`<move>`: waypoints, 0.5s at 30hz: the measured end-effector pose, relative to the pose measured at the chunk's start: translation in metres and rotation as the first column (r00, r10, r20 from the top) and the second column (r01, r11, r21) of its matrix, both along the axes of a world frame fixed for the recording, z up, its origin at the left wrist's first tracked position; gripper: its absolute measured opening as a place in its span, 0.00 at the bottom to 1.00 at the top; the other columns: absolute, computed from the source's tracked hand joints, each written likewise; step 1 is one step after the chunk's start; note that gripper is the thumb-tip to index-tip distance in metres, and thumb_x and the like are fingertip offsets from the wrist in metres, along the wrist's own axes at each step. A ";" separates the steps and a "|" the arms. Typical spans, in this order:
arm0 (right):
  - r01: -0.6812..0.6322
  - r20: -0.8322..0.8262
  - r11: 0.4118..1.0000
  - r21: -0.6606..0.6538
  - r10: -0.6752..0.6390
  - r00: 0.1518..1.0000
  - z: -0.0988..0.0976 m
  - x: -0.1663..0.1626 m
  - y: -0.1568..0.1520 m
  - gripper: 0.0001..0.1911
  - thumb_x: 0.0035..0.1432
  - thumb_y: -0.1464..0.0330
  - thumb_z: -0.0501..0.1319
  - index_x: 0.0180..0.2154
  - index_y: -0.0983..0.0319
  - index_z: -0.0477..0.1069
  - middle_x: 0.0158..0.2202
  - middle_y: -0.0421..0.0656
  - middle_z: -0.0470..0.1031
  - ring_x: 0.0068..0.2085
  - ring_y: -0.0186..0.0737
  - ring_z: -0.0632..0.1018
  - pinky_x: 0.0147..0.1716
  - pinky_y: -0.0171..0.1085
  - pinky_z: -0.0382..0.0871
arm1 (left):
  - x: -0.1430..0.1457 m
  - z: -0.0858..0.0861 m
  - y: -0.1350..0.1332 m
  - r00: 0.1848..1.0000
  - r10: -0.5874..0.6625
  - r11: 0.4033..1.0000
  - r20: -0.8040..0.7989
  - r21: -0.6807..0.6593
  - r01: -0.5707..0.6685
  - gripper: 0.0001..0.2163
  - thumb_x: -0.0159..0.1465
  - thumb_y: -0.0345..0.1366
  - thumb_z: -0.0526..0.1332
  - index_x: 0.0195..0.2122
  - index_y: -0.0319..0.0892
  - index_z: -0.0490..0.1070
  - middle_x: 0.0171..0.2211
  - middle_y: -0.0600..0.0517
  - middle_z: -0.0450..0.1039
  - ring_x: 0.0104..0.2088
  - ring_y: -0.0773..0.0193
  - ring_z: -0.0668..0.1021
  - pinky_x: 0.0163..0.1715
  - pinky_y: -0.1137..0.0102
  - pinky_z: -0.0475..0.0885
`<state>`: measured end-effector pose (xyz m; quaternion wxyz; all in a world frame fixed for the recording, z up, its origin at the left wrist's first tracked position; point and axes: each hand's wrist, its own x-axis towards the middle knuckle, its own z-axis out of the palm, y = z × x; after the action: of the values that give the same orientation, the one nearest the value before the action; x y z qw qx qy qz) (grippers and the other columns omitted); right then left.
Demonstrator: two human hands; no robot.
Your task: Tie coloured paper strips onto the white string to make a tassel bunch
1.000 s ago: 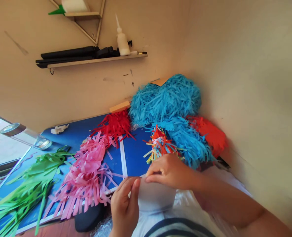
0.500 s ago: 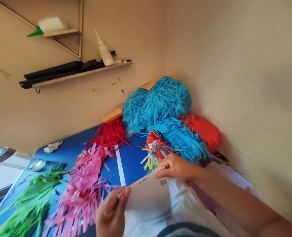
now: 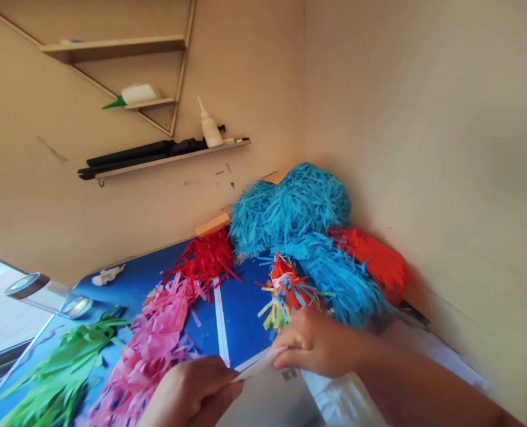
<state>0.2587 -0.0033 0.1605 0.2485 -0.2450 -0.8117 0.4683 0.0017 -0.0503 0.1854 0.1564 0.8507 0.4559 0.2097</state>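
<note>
In the head view, a flat grey-white piece [image 3: 267, 400] is held low in front of the body, past the near side of the blue table [image 3: 245, 302]. Its upper edge is slanted, set higher toward the right hand [image 3: 319, 343], and along that edge a narrower, paler strip is seen between the two hands. The broad face below is smooth, matt and evenly shaded; its lower part is cut off by the bottom of the view. Whether it is made of paper, card or plastic cannot be told.

The upper edge is gripped at both ends: the left end is pinched between the thumb and bent fingers of the left hand [image 3: 192, 391], and the right end is pinched between the thumb and forefinger of the right hand.

Just below the right hand, a small dark-grey square mark [image 3: 289, 374] is printed on the face, with a lighter shape inside it that is too blurred to be read. A tiny dark mark is also shown on the pale strip, near the left fingertips, and cannot be made out.

Beyond the right hand, a multicoloured fringed bundle [image 3: 285, 287] is seen on the table.
</note>
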 end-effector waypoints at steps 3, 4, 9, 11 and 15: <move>0.072 -0.010 0.993 -0.091 -0.073 0.997 -0.001 -0.011 0.002 0.12 0.60 0.64 0.61 0.30 0.64 0.79 0.28 0.41 0.78 0.31 0.35 0.77 0.29 0.29 0.63 | -0.004 -0.003 0.001 1.000 0.021 0.995 -0.008 -0.097 -0.021 0.14 0.67 0.44 0.57 0.29 0.49 0.78 0.25 0.54 0.78 0.24 0.69 0.80 0.24 0.83 0.71; 0.095 -0.021 0.991 -0.096 -0.097 0.995 -0.003 -0.015 0.002 0.14 0.61 0.64 0.60 0.30 0.64 0.79 0.28 0.41 0.78 0.30 0.35 0.76 0.29 0.29 0.62 | -0.006 -0.007 0.001 0.999 0.033 0.992 -0.002 -0.119 -0.033 0.15 0.67 0.44 0.56 0.29 0.48 0.78 0.25 0.54 0.78 0.25 0.69 0.79 0.24 0.82 0.71; 0.113 -0.069 0.993 -0.015 -0.114 0.991 -0.018 -0.030 0.008 0.19 0.65 0.63 0.55 0.27 0.66 0.76 0.24 0.40 0.73 0.27 0.32 0.72 0.27 0.30 0.59 | -0.014 -0.018 0.000 0.997 0.066 0.988 0.035 -0.139 -0.061 0.14 0.67 0.43 0.56 0.30 0.48 0.78 0.24 0.53 0.77 0.23 0.69 0.79 0.23 0.81 0.70; 0.108 -0.071 0.994 -0.032 -0.110 0.991 -0.022 -0.035 0.013 0.19 0.65 0.61 0.56 0.27 0.65 0.76 0.24 0.40 0.73 0.27 0.32 0.71 0.26 0.29 0.59 | -0.017 -0.014 0.004 0.997 0.059 0.992 0.046 -0.113 -0.053 0.13 0.66 0.42 0.57 0.29 0.49 0.79 0.24 0.53 0.77 0.23 0.68 0.78 0.22 0.81 0.70; 0.076 -0.033 0.997 -0.028 -0.077 0.996 -0.022 -0.048 0.023 0.20 0.65 0.61 0.55 0.27 0.65 0.76 0.25 0.40 0.74 0.27 0.31 0.72 0.27 0.29 0.60 | -0.027 -0.008 0.015 0.999 0.025 0.997 0.043 -0.068 -0.022 0.10 0.63 0.41 0.60 0.27 0.49 0.79 0.22 0.54 0.76 0.21 0.68 0.78 0.21 0.80 0.69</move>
<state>0.2110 0.0192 0.1381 0.2768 -0.2714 -0.7911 0.4732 -0.0253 -0.0349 0.1775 0.1924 0.8347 0.4692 0.2145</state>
